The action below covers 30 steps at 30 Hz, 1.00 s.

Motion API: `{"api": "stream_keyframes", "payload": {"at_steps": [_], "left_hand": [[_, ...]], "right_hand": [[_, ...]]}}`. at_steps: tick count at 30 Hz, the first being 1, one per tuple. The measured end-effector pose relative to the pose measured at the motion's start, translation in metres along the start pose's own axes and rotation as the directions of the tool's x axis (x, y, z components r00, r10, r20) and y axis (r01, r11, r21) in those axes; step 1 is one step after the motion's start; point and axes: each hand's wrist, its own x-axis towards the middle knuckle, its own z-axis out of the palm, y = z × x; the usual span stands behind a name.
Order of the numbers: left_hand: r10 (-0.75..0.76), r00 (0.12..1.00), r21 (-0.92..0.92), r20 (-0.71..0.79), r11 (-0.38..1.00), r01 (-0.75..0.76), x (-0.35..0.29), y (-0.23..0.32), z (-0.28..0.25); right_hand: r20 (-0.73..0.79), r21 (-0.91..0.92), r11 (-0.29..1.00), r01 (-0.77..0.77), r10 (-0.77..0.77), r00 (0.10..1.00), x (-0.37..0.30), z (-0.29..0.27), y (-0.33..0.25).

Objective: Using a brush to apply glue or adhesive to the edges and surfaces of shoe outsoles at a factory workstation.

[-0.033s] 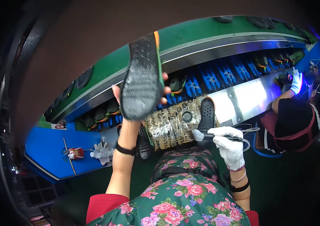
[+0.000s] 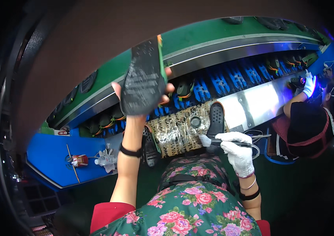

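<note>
evidently, the black-soled shoe [image 2: 143, 84] is held up, tread toward the wearer, in front of the green counter [image 2: 198, 35], with the bare left fingers [image 2: 169, 87] wrapped around its sides near the broad end. it looks light and springy, hardly fragile; the shiny tread could be slick, so its side edges seem the safer hold. the gloved right fingers [image 2: 228, 146] clasp a pale-tipped brush [image 2: 205, 140].
</note>
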Motion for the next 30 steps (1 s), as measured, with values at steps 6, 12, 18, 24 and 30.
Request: {"api": "stream_keyframes", "payload": {"at_steps": [6, 12, 18, 24, 30], "left_hand": [[0.144, 0.8, -0.311, -0.582, 0.87, -0.382, 0.048, 0.06, -0.042], [0.181, 0.736, -0.162, -0.653, 0.915, -0.369, 0.053, 0.094, -0.07], [0.258, 0.717, -0.279, -0.647, 0.796, -0.537, 0.066, 0.069, -0.064], [0.261, 0.727, 0.094, -0.635, 0.96, -0.263, 0.114, -0.031, -0.03], [0.498, 0.827, 0.965, -0.262, 0.128, 0.228, 0.25, -0.111, -0.062]], "right_hand": [[0.034, -0.022, 0.999, -0.033, 0.033, 0.999, 0.005, 0.009, 0.022], [0.042, -0.093, 0.993, -0.072, 0.076, 0.996, 0.0, -0.001, 0.039], [0.054, -0.232, 0.972, -0.026, 0.04, 0.998, 0.004, -0.01, 0.05], [-0.018, -0.179, 0.981, -0.07, 0.067, 0.998, -0.006, -0.027, 0.045], [-0.118, -0.146, 0.987, -0.061, 0.044, 0.992, -0.012, -0.043, 0.033]]}}
